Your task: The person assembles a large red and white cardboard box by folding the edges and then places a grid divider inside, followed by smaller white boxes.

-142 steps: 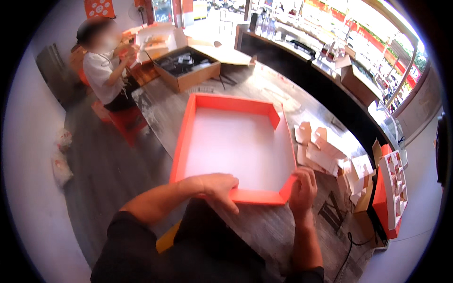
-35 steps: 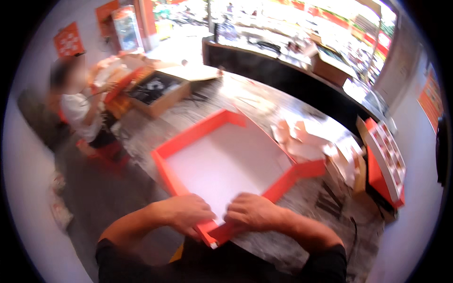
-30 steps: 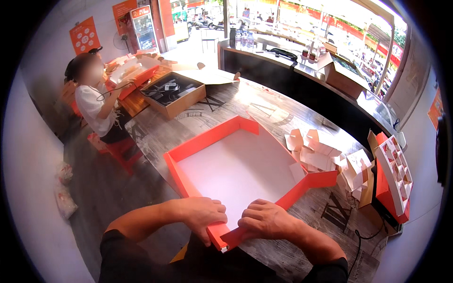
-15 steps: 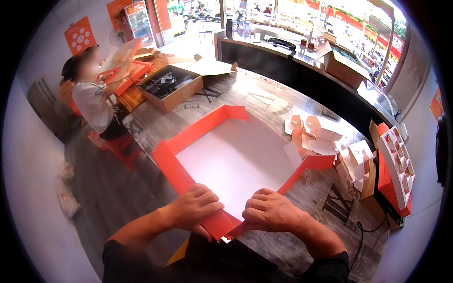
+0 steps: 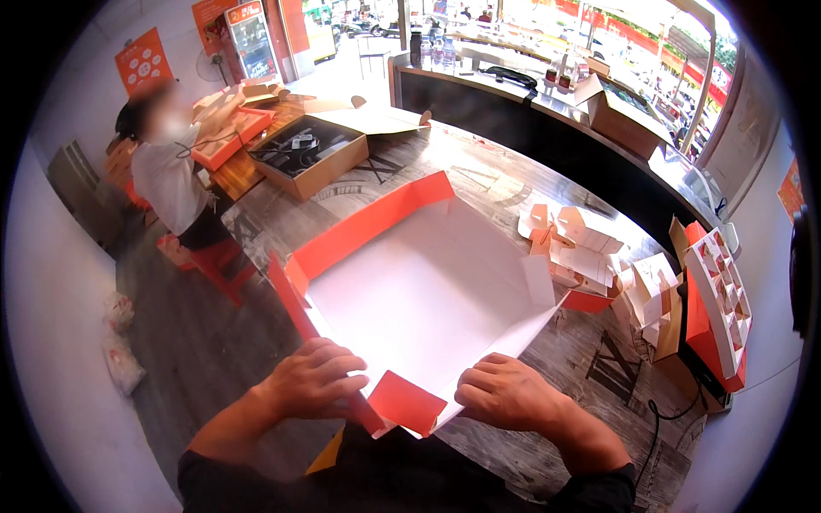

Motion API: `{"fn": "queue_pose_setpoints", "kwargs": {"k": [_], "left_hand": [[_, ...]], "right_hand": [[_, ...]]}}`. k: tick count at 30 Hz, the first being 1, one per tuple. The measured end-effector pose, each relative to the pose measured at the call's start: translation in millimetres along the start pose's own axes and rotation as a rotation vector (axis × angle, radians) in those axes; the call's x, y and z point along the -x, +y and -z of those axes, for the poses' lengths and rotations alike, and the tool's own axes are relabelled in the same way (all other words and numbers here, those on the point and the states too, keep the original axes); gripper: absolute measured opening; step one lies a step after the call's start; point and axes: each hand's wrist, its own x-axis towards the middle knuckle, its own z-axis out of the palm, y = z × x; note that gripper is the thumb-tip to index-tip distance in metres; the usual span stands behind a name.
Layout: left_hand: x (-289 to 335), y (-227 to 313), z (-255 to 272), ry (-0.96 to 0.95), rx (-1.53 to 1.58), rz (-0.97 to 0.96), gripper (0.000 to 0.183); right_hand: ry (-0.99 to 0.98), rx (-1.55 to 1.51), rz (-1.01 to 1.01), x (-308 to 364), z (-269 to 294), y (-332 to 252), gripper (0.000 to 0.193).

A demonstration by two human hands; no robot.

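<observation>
A partly folded orange-red cardboard box (image 5: 419,286) with a white inside lies before me, its walls raised on several sides. At the corner closest to me an orange flap (image 5: 409,402) stands folded inward between my hands. My left hand (image 5: 318,378) is closed over the wall left of that corner, fingers curled over its edge. My right hand (image 5: 513,395) grips the wall on the other side of the corner, its fingers bent. The thumbs are mostly hidden. At the right corner an orange flap (image 5: 588,301) sticks outward.
White and orange folded card inserts (image 5: 581,248) lie right of the box on the wood-patterned table (image 5: 564,363). A divided white tray (image 5: 720,295) leans at the far right. An open brown carton (image 5: 312,158) holds cables. Another person (image 5: 167,175) works with an orange box (image 5: 235,137) on the left.
The near corner flap now stands folded inward, and the left wall has lifted. My hands have moved apart, the left one leftward. The other person's box lid has come down.
</observation>
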Motion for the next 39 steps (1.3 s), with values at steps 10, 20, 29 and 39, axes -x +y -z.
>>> {"fn": "queue_pose_setpoints", "kwargs": {"k": [10,20,29,39], "left_hand": [[62.3,-4.5,18.5,0.002,-0.100,0.175,0.023],[128.3,11.9,-10.3,0.139,-0.153,0.400,0.040],[146.5,37.6,-70.3,0.186,-0.190,0.559,0.054],[117.5,54.2,-82.4,0.122,0.220,0.499,0.081]], "right_hand": [[-0.032,0.076,0.021,-1.8,6.1,-26.6,0.013],[0.192,0.184,0.184,-34.3,12.7,-41.8,0.014],[0.245,0.306,0.185,-51.4,26.8,-34.0,0.021],[0.318,0.387,0.167,-49.3,35.7,17.9,0.013]]}}
